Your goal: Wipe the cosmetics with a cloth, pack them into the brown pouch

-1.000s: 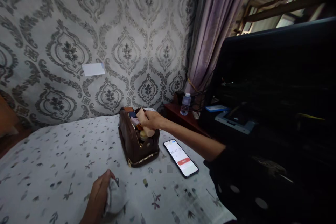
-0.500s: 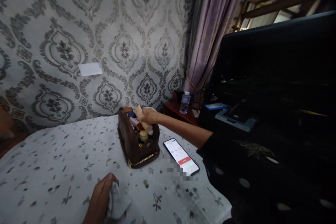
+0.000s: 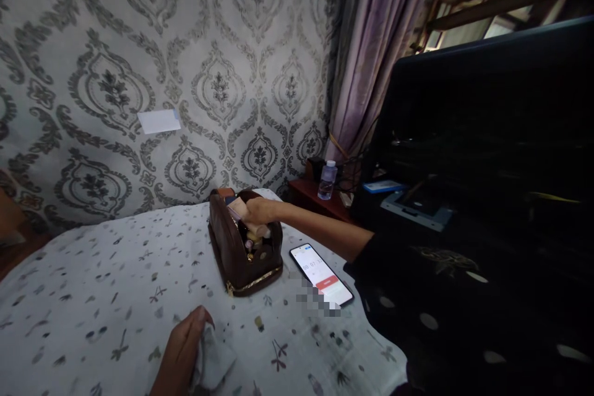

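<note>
A dark brown zip bag stands open on the patterned white sheet, with cosmetic items inside, among them a small round jar. My right hand reaches over the bag's far right side, closed on a beige item that sits low in the opening. Part of that item is hidden by the fingers. Nearer the front edge, my left hand is closed on a crumpled light grey cloth.
A phone with a lit screen lies right of the bag. A clear bottle stands on a red-brown surface behind. A large black object fills the right side. Patterned wallpaper and a purple curtain rise behind.
My right hand has moved slightly left and down, and the beige item sits lower in the bag, more tilted. My left hand, still on the cloth, has shifted slightly.
</note>
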A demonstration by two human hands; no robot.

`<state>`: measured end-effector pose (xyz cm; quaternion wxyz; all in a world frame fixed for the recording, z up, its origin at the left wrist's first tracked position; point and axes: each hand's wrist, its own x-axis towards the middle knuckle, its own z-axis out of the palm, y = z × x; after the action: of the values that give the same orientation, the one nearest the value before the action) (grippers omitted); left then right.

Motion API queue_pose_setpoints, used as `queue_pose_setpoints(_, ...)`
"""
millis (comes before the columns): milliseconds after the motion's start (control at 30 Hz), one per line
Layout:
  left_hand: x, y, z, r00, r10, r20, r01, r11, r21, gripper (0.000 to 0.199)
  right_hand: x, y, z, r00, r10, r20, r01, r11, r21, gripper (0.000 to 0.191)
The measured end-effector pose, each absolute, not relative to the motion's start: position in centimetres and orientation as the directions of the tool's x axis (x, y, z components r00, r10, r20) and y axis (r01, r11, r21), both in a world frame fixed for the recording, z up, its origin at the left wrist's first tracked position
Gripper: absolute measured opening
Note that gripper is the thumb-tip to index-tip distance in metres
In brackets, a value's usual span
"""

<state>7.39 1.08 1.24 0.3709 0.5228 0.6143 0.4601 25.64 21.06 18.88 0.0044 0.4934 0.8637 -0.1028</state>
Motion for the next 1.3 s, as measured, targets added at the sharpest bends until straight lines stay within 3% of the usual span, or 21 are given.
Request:
queue_pose_setpoints(167,8.2,0.7,1.8,-0.182,0.98,0.079,0.308,-0.02,0.951,0.053,26.3,20.9,19.3,-0.547,0.807,-0.224,0.837,0.518,-0.177,0.037)
queue_pose_setpoints(333,8.2,0.7,1.9,-0.148,0.985,0.083,0.323,-0.031,0.946,0.051,26.0,20.3,19.3,-0.476,0.84,-0.26,0.854,0.372,-0.363,0.032)
queue_pose_setpoints(433,8.2,0.7,1.8,-0.132,0.988,0.079,0.326,-0.032,0.945,0.05,25.5,19.8,19.0,-0.419,0.881,-0.222,0.86,0.306,-0.41,0.028)
queue_pose_setpoints(600,7.7,0.9,1.4,-0.089,0.995,0.053,0.34,-0.02,0.94,0.051,25.7,20.5,18.0,-0.431,0.89,-0.144,0.846,0.344,-0.407,0.03)
queue_pose_setpoints(733,6.9,1.2,1.0,-0.013,0.999,0.036,0.375,-0.029,0.927,0.051,26.8,21.7,17.2,-0.489,0.861,-0.137,0.781,0.362,-0.509,0.036)
queue_pose_setpoints(867,6.9,1.2,0.9,-0.003,0.999,0.052,0.382,-0.047,0.923,0.051,27.3,22.1,16.6,-0.542,0.831,-0.125,0.708,0.372,-0.6,0.027)
queue_pose_setpoints(1133,7.9,0.9,1.5,-0.103,0.991,0.088,0.336,-0.048,0.94,0.053,27.1,21.5,16.4,-0.508,0.856,-0.092,0.743,0.382,-0.55,0.026)
queue_pose_setpoints(1300,6.9,1.4,2.5,-0.139,0.989,0.05,0.39,0.008,0.921,0.063,27.5,20.5,16.5,-0.496,0.866,0.065,0.783,0.478,-0.397,0.025)
